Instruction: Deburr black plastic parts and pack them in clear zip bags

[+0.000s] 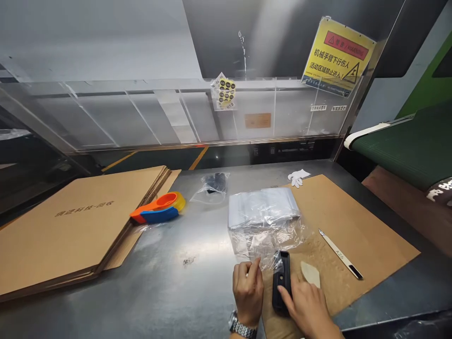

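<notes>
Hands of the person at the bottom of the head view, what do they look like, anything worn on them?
Both are bare, with no gloves. The left hand has a silver metal link watch at the wrist. The right hand wears nothing visible. No sleeves show in the frame.

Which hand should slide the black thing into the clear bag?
Probably the right hand: it already rests on the black case. The left hand pinches the clear bag edge beside it.

Black phone case [281, 281] lies flat beside clear bag [263, 242].
</notes>
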`<state>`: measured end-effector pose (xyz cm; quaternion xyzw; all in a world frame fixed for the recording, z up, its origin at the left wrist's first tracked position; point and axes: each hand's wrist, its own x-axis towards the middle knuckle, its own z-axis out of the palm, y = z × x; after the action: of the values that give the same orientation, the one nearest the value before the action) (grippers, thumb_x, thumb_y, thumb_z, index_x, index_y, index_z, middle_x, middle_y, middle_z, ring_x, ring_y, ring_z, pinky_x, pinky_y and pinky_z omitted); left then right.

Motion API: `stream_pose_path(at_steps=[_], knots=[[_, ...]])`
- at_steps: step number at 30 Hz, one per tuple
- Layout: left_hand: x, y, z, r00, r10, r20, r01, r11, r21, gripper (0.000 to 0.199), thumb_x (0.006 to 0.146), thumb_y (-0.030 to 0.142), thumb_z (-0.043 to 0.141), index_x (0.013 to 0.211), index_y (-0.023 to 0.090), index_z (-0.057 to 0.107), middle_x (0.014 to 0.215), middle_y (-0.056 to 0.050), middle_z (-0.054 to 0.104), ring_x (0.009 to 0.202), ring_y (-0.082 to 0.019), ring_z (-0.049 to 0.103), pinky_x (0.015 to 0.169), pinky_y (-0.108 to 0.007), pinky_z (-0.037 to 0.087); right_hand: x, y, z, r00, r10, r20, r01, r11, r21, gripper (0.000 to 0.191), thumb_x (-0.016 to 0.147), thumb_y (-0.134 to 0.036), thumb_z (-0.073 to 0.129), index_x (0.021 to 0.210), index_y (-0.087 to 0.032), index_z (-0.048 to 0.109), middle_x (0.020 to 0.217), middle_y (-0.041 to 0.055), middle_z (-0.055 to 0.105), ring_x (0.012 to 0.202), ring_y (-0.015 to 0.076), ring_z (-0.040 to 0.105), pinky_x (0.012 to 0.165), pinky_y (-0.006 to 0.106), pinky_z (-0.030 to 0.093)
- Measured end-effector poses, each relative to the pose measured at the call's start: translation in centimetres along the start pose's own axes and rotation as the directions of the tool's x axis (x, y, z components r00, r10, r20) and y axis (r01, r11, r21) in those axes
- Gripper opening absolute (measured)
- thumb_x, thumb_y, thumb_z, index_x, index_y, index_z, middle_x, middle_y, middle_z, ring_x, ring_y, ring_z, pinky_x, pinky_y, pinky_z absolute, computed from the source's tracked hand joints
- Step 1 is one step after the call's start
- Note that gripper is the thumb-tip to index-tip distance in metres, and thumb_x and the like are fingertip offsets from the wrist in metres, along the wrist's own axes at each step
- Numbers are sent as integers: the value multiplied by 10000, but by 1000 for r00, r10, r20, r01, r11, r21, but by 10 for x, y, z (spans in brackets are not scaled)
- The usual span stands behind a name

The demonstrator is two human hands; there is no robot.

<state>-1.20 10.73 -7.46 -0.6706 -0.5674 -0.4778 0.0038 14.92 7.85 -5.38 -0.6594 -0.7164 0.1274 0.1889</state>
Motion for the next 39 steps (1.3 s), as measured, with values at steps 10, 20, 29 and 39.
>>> stream_pose_path(at_steps=[10, 20, 29, 39], knots=[[-8, 12, -4, 959, -82, 272, 58, 994, 95, 218, 845, 96, 449, 942, 183, 623, 746, -45, 579, 725, -208, 523, 640, -332, 434, -46, 38, -46, 981, -30, 192, -38, 939, 341, 349, 936, -371, 267, 871, -204, 566, 735, 20, 633, 681, 148, 601, 625, 204, 438], [-8, 17, -19, 838, 3, 545, 60, 993, -98, 189, 887, 223, 460, 926, 220, 645, 807, -13, 680, 762, -147, 634, 681, -250, 520, -50, 38, -20, 928, -6, 374, -172, 881, 441, 407, 914, -430, 294, 643, -195, 487, 553, -40, 452, 463, 114, 463, 461, 222, 335], [-25, 27, -18, 853, 57, 518, -48, 998, -31, 293, 887, 153, 394, 1120, 163, 572, 821, -84, 633, 760, -216, 594, 655, -347, 509, -57, 25, -21, 980, 71, 188, -96, 987, 128, 324, 922, -350, 283, 869, -225, 578, 713, 64, 655, 669, 258, 637, 570, 310, 368], [-28, 44, -31, 809, 435, 395, -448, 892, -65, 287, 868, 101, 389, 1103, 121, 553, 688, -64, 601, 628, -175, 554, 562, -275, 467, -40, 12, -25, 993, 91, 77, -105, 972, 211, 337, 915, -256, 273, 1184, -185, 463, 736, 53, 682, 635, 211, 661, 539, 261, 417]])
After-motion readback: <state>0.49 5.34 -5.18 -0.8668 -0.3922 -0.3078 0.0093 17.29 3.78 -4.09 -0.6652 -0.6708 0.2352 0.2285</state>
